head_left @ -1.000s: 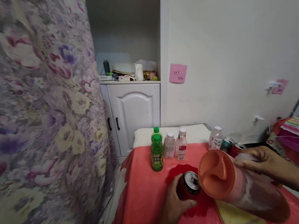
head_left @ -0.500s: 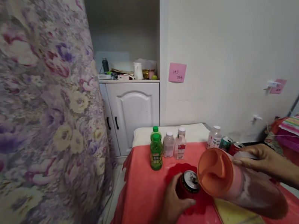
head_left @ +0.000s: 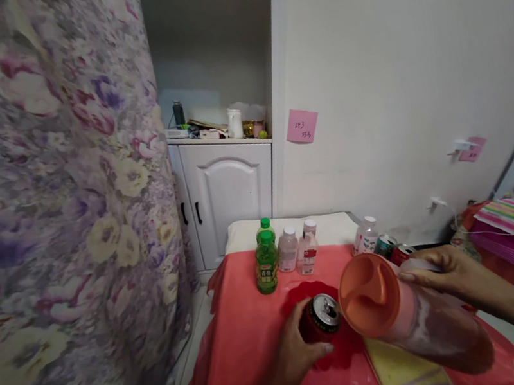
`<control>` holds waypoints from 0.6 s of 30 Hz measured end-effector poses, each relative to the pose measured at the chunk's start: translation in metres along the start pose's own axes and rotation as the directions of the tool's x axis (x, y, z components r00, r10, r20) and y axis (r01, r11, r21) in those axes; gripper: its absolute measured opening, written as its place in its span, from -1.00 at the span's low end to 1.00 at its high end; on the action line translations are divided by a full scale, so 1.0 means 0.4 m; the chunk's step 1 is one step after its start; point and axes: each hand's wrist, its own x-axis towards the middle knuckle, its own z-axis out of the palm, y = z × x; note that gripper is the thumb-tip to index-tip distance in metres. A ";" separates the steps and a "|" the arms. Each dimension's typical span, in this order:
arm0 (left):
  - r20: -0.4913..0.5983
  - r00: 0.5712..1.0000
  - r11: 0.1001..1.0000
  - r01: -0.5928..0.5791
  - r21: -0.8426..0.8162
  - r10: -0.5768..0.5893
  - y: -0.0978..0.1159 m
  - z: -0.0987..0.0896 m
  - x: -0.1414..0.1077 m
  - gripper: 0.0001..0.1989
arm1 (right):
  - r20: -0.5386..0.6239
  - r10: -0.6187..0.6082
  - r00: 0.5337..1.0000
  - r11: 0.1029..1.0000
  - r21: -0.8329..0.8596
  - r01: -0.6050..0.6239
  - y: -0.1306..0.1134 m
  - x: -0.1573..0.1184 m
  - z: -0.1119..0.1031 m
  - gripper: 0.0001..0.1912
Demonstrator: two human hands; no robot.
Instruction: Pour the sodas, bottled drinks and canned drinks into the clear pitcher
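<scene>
My left hand (head_left: 295,348) is wrapped round a dark drink can (head_left: 323,313) with its top open, upright over a red scalloped mat or dish (head_left: 344,341). In my right hand (head_left: 438,274) is the handle of a large clear pitcher (head_left: 435,330) with an orange lid (head_left: 369,295). The pitcher lies tilted, its lid end pointing left, and brownish-pink liquid shows inside. Its spout edge is right by the can's top; whether they touch, and whether liquid flows, I cannot tell. A yellow cloth (head_left: 405,371) lies below the pitcher.
Green bottles (head_left: 267,265) and clear white-capped bottles (head_left: 307,249) stand at the table's back. Another white-capped bottle (head_left: 364,237), a teal can (head_left: 385,246) and a red can (head_left: 400,253) are further right. A floral curtain (head_left: 65,216) hangs at left, by a white cabinet (head_left: 233,196).
The view has shifted very slightly. Both hands, the can and the tilted pitcher keep nearly the same positions relative to each other.
</scene>
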 end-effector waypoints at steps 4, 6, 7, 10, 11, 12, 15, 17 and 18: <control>-0.003 1.000 1.000 -0.012 -0.014 0.012 -0.002 0.000 -0.001 -0.14 | 0.004 -0.004 1.000 1.000 -0.005 0.004 -0.001 0.000 0.000 -0.48; -0.002 1.000 1.000 -0.014 -0.009 0.014 -0.002 0.000 -0.001 -0.14 | 0.003 -0.003 1.000 1.000 -0.012 0.003 -0.001 0.000 0.000 -0.47; -0.003 1.000 1.000 -0.011 -0.003 0.011 -0.003 0.000 -0.001 -0.14 | 0.005 -0.001 1.000 1.000 -0.014 0.001 -0.002 0.000 0.000 -0.47; -0.008 1.000 1.000 -0.004 0.011 0.004 -0.005 0.001 0.000 -0.13 | 0.006 0.005 1.000 1.000 -0.005 -0.005 -0.002 -0.001 0.000 -0.48; -0.008 1.000 1.000 0.000 0.013 0.000 -0.005 0.001 0.000 -0.12 | 0.005 0.006 1.000 1.000 0.000 -0.006 -0.002 -0.001 0.001 -0.48; -0.006 1.000 1.000 0.001 0.012 -0.001 -0.005 0.001 0.000 -0.12 | 0.000 0.006 1.000 1.000 0.004 -0.006 -0.003 -0.001 0.002 -0.49; -0.002 1.000 1.000 -0.003 0.006 0.003 -0.005 0.000 0.000 -0.12 | -0.006 0.007 1.000 1.000 0.001 -0.007 -0.006 -0.001 0.004 -0.49; 0.003 1.000 1.000 -0.015 0.004 0.015 -0.004 -0.001 -0.002 -0.13 | -0.006 0.003 1.000 1.000 -0.008 -0.003 -0.008 -0.001 0.005 -0.48; 0.005 1.000 1.000 -0.023 0.001 0.023 -0.004 -0.001 -0.002 -0.14 | -0.003 0.000 1.000 1.000 -0.011 0.000 -0.008 -0.001 0.005 -0.47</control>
